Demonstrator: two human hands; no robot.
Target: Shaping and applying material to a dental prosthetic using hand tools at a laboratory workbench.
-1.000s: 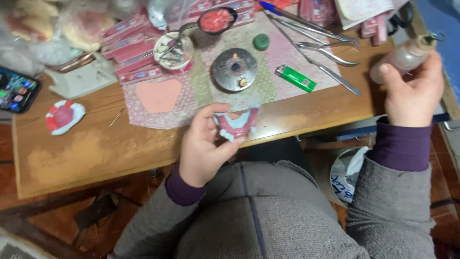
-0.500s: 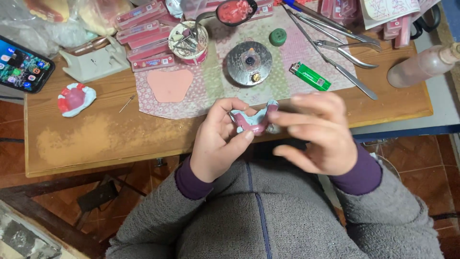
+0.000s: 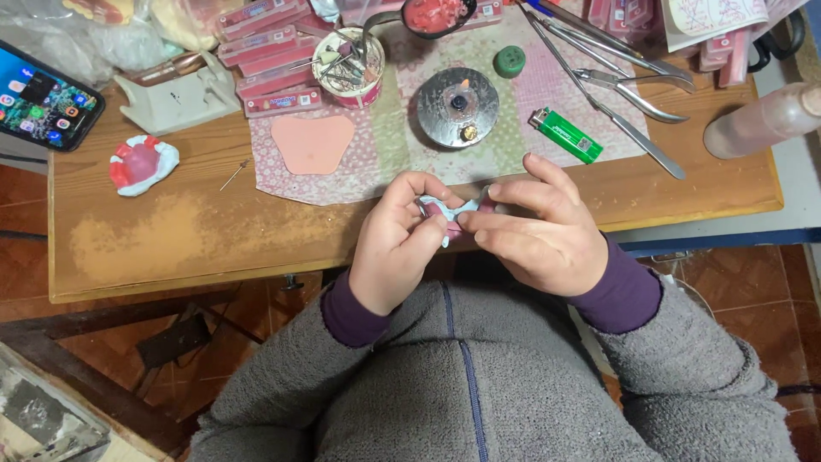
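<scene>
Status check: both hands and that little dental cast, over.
Left hand and right hand both in a grip on the white-and-pink dental cast, above the table edge. Nothing between the hands.

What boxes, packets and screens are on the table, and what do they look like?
Phone: far left edge of the table, dark slab, lit screen with small colourful icons.
Pink boxes: stacked at the back left of the patterned cloth, long flat pink-red packets with pale labels.
More pink packets: back right, partly under a paper sheet.
Lighter: on the cloth right of the round metal burner, green, with a label.

Green lighter [image 3: 565,135], phone [image 3: 44,98], forceps [image 3: 629,84]
</scene>
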